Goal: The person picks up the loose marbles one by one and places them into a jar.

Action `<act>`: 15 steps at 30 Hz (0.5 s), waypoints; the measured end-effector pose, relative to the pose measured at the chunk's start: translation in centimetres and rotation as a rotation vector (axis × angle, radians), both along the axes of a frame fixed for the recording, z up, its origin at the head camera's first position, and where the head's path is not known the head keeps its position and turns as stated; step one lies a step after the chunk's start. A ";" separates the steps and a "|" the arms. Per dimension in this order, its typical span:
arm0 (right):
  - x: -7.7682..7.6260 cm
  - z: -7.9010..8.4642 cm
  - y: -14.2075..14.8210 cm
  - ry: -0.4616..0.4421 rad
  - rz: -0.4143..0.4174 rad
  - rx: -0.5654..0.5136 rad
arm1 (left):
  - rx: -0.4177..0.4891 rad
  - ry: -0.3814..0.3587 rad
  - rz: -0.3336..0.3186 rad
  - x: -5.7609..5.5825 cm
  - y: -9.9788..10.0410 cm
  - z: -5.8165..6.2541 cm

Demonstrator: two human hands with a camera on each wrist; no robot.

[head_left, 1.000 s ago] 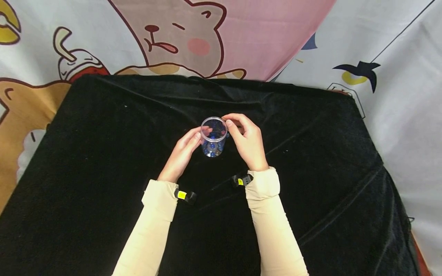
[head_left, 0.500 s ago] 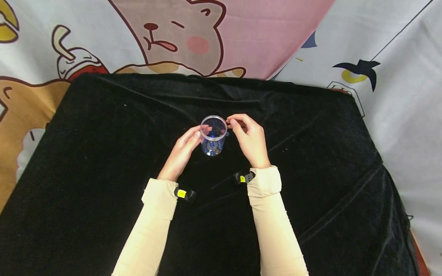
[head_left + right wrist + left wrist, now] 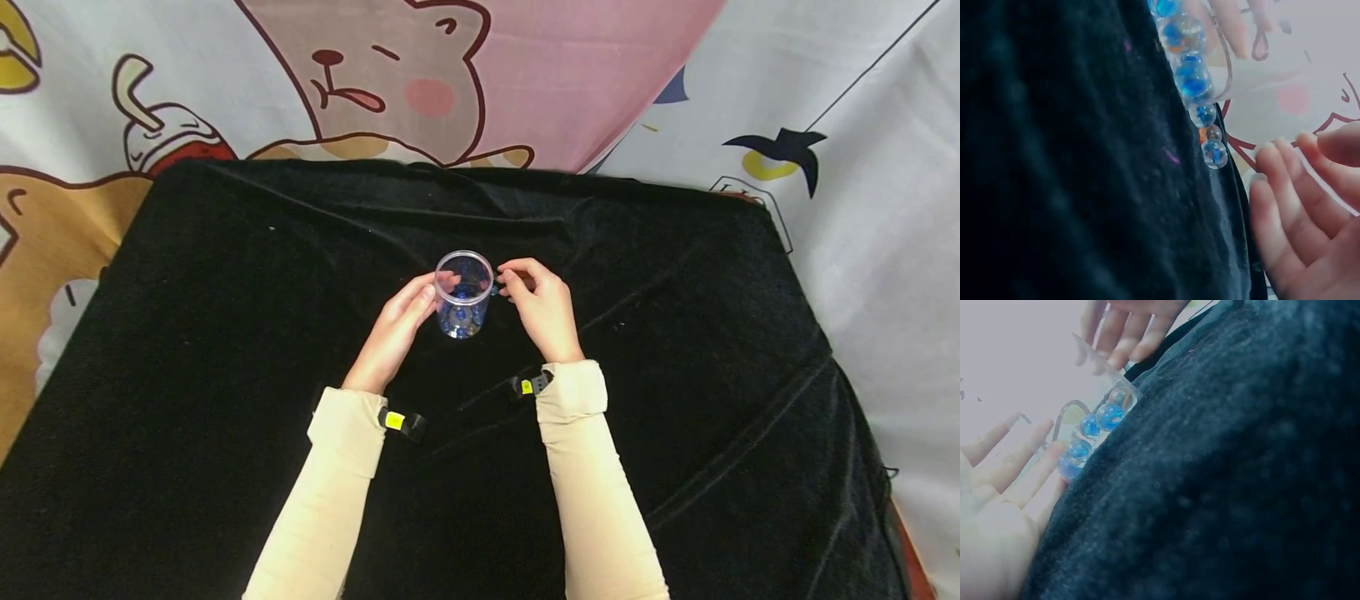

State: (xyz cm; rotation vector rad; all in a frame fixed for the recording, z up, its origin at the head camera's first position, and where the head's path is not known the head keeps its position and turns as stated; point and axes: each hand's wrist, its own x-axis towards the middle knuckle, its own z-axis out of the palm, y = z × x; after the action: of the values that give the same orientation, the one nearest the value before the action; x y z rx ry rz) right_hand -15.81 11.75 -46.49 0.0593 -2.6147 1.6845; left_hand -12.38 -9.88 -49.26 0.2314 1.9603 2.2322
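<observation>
Black cloth (image 3: 225,350) is bearing the cup (image 3: 465,302) between a straight-fingered left hand (image 3: 395,325) at its left wall and a loosely curled, apparently empty right hand (image 3: 545,308), whose brush could be sending loose marbles (image 3: 1215,155) rolling right.

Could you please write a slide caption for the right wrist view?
Right hand near loose marbles beside a clear cup of marbles on black cloth.

Black velvety cloth (image 3: 465,467): upright clear cup (image 3: 462,315), loose marbles (image 3: 1215,154) beside.
</observation>
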 end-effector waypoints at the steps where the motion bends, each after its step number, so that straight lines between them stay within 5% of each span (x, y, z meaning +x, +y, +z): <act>1: -0.1 -0.2 0.1 -0.018 0.001 -0.019 | 0.002 0.000 0.000 0.0 0.0 0.0; 7: -0.4 -1.2 0.7 -0.153 0.019 -0.126 | 0.011 0.003 -0.006 -0.2 0.1 0.0; 15: -0.2 -1.2 0.7 -0.220 0.096 -0.059 | 0.003 0.005 -0.005 0.0 0.0 -0.1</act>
State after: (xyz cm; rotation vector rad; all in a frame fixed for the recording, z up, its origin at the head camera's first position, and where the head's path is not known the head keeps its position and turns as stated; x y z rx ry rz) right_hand -16.03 12.41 -47.70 -0.0024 -2.7553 1.9003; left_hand -12.42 -9.91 -49.38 0.2421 1.9564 2.2337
